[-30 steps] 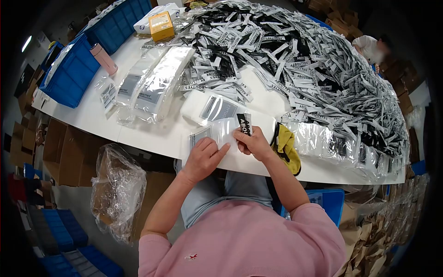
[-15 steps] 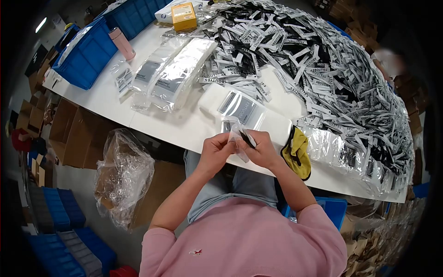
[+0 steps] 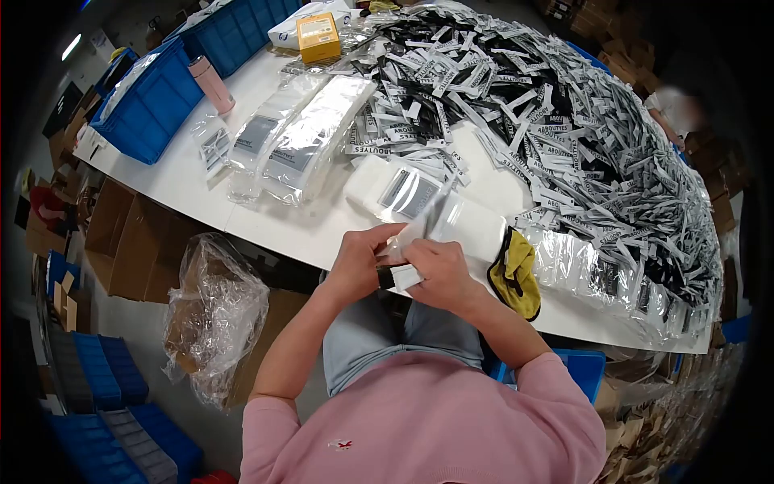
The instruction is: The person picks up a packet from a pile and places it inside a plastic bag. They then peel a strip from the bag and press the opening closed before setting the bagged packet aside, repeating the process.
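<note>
In front of my lap, my two hands work close together at the table's near edge. The fingers of my left hand (image 3: 361,260) are pinched on a clear plastic bag (image 3: 419,227), which stands up between the hands. My right hand (image 3: 442,273) is closed around a folded black-and-white strip (image 3: 405,277), whose end shows below the fingers. Part of the strip lies hidden behind the fingers. Just beyond the hands lies a stack of clear bags with a grey printed panel (image 3: 409,192). A yellow and black glove (image 3: 516,274) rests right of my right hand.
A large heap of black and white printed strips (image 3: 556,137) covers the table's right side. Packs of clear bags (image 3: 298,149) lie at left, near a pink bottle (image 3: 211,84), a blue bin (image 3: 153,101) and a yellow box (image 3: 318,37). Crumpled plastic (image 3: 216,323) hangs below the table edge.
My left hand has moved slightly left, and my right hand has turned inward. The bag now stands higher between them, and the strip's white end has come into view below the fingers.
</note>
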Tool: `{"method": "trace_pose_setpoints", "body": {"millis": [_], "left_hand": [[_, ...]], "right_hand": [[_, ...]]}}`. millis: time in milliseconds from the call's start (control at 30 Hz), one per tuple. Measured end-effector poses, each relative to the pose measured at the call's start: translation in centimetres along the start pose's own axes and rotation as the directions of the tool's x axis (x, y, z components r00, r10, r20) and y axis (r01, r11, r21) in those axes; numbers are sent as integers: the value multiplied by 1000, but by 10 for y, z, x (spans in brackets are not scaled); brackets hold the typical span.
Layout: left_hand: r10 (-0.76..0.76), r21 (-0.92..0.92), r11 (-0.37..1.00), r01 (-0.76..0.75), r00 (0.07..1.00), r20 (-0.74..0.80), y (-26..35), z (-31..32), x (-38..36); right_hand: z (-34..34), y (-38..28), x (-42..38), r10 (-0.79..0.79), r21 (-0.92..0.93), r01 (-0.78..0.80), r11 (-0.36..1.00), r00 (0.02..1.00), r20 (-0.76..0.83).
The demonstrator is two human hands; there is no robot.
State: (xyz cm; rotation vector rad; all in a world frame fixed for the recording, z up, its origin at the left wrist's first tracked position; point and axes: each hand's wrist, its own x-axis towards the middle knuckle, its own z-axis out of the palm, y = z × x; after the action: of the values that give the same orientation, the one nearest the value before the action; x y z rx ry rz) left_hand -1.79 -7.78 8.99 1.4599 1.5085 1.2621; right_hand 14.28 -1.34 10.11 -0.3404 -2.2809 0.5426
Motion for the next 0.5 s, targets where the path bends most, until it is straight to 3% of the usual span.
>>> {"method": "trace_pose_setpoints", "body": {"millis": [33,67,100,167,233,300,367,400,433,500], "left_hand": [[141,227,969,-101,976,-166,10,-2,0],[306,453,878,-151,906,-291,16,-4,0],[562,577,739,-347,789,-246,15,0,7],[566,601,730,-326,782,-262,14,0,10],[564,624,721,-302,779,-274,14,-1,13],[441,497,834,-238,828,-345,17,-2,13],[434,456,856,-243,818,-378,20,4,12],[422,414,876,-246,807,-412,21,9,11],[502,497,815,-299,792,-347,18,13,9],[618,625,671,-399,766,-175,11,26,5]], "right_hand": [[-2,7,2,-16,-21,15,1000,999,-39],[-2,23,2,79,-111,-85,990,995,-64],[4,25,1,79,-112,-86,990,995,-66],[11,27,6,233,-84,-246,966,962,-140],[6,17,5,189,-79,-199,977,975,-116],[10,6,2,119,-83,-124,989,991,-61],[18,11,-3,151,-94,-152,984,988,-18],[24,21,-6,233,-32,-233,972,972,9],[31,30,-8,312,30,-313,949,949,40],[37,42,-6,287,424,-313,850,950,125]]}}
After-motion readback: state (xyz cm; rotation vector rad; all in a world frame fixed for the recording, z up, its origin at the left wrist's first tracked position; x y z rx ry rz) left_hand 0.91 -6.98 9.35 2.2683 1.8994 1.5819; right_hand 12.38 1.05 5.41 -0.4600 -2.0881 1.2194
